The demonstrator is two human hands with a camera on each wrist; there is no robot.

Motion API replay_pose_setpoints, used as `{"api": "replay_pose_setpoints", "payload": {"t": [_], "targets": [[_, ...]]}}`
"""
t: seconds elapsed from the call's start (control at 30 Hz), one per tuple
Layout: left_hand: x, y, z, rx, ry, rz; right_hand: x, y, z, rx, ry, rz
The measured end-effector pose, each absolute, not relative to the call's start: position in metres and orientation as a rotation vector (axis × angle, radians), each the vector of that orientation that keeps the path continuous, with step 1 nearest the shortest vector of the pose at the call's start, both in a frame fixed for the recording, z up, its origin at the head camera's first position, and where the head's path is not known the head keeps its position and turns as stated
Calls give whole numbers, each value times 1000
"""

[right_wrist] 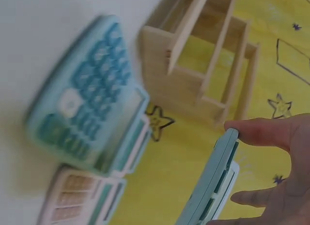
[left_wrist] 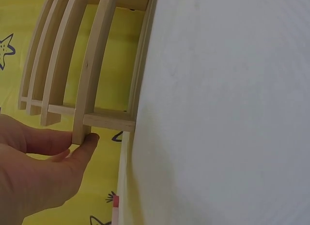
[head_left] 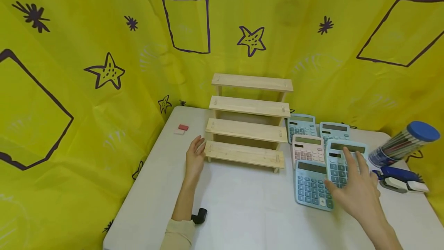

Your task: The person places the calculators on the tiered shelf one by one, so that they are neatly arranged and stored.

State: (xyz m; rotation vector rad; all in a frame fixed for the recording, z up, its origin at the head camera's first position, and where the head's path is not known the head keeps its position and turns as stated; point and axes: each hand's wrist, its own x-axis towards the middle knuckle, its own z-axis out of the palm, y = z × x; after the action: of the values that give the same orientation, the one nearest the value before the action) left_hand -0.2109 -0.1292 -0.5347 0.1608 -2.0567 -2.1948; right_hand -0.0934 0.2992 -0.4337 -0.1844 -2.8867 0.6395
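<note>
Wooden steps (head_left: 248,126) at the table's (head_left: 243,207) back edge hold nothing yet. Your left hand (head_left: 195,160) rests flat against their low corner. Your right hand (head_left: 359,188) pinches one blue calculator (head_left: 341,164); four more (head_left: 306,147) wait by the right edge.

No text, brand or number is legible on the calculators (head_left: 312,153) or anything else.
</note>
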Motion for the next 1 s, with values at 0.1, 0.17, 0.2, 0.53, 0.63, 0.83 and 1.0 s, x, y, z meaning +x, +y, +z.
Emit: {"api": "replay_pose_setpoints", "payload": {"t": [0.1,0.17,0.2,0.53,0.63,0.83,1.0], "targets": [[-211,-127,-536,154,-2057,-2164,-103,286,-420,-115,-2883,635],[-211,-126,-537,140,-2058,-2136,-110,278,-412,-75,-2885,654],[-211,-125,-537,139,-2059,-2124,-114,273,-409,-55,-2884,667],[-212,-124,-539,156,-2050,-2036,-157,221,-375,143,-2875,764],[-211,-123,-537,177,-2050,-2016,-171,204,-364,173,-2886,773],[-210,-121,-534,220,-2040,-2022,-200,168,-347,221,-2900,781],[-210,-121,-534,197,-2012,-2040,-224,142,-334,246,-2906,775]]}}
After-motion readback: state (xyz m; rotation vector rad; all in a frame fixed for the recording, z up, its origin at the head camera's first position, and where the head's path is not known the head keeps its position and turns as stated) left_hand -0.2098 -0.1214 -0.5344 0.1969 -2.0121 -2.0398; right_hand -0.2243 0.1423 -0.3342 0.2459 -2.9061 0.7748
